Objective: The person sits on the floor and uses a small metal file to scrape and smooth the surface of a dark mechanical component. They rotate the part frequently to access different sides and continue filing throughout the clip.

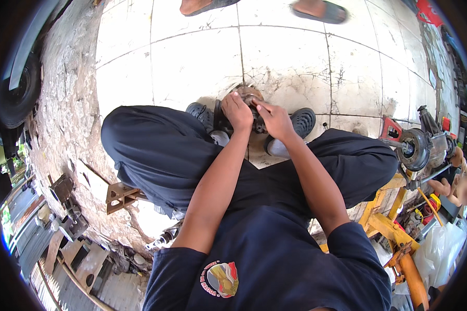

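Note:
A rusty brown, rounded metal machine part (252, 94) with dark sections stands on the tiled floor between my feet. My left hand (237, 111) lies over its left side, fingers bent round it and pointing away from me. From the right, my right hand (275, 119) meets the part with its fingers curled in and the index finger reaching to the rusty top. Whatever the right fingers may grip is too small and covered to make out. Both hands hide much of the part's near side. My dark clogs (302, 122) flank it on either side.
Large pale tiles (285, 54) with cracks spread ahead, where another person's sandalled foot (320, 10) stands. On my right are a grey gear assembly (420, 147), a yellow frame (381, 212) and another person's hand (441, 187). Brown metal brackets (120, 194) lie at left, below a tyre (21, 93).

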Available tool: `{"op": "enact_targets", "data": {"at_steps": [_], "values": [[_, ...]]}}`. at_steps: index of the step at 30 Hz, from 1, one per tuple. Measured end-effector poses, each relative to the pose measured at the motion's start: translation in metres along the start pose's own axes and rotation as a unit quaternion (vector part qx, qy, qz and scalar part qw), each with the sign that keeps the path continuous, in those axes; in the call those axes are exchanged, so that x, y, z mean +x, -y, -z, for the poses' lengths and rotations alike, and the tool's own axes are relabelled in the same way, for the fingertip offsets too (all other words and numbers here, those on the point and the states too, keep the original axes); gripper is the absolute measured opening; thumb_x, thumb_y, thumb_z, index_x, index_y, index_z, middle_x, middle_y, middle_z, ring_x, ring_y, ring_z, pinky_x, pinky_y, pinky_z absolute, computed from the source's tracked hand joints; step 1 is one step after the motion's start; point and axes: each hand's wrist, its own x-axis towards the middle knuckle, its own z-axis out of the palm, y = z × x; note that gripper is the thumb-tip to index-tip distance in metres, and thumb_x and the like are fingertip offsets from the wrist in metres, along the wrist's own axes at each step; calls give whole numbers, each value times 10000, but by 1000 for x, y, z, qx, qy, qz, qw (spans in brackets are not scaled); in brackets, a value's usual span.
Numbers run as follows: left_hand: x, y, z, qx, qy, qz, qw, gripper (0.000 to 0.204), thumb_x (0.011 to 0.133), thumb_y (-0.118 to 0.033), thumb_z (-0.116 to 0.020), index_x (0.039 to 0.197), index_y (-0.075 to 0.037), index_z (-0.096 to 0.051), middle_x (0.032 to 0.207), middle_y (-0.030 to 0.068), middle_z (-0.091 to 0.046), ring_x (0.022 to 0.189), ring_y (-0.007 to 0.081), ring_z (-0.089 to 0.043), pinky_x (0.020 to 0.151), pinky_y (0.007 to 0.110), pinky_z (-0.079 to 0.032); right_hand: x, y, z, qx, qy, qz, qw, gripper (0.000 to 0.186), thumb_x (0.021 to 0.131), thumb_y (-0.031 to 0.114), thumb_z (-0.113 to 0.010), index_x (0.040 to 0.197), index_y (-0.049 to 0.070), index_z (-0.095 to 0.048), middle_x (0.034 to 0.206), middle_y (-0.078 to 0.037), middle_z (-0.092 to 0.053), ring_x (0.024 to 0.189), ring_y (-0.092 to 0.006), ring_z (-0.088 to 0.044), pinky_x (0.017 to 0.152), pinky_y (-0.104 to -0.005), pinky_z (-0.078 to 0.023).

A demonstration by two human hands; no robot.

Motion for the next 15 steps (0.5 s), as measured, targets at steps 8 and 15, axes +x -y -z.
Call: {"op": "enact_targets", "data": {"at_steps": [8, 15], "values": [[-2, 1, -1, -11, -9, -3, 1000, 441, 1125, -305, -371, 1098, 40, -645, 1163, 255, -640, 1144, 450, -542, 1043, 538, -390, -28, 7, -23, -35, -98, -105, 989, 406, 1056, 344, -534, 1360, 129, -696, 1164, -291, -708, 1082, -497, -670, 957, -495, -529], [-2, -14, 6, -50, 28, 42, 997, 484, 1131, -326, -328, 1127, 33, -654, 1159, 258, -637, 1145, 454, -537, 1056, 531, -382, -10, -6, -33, 153, -46, -223, 962, 459, 1067, 343, -510, 1413, 72, -641, 1140, -311, -713, 1138, -468, -678, 995, -490, -505]]}}
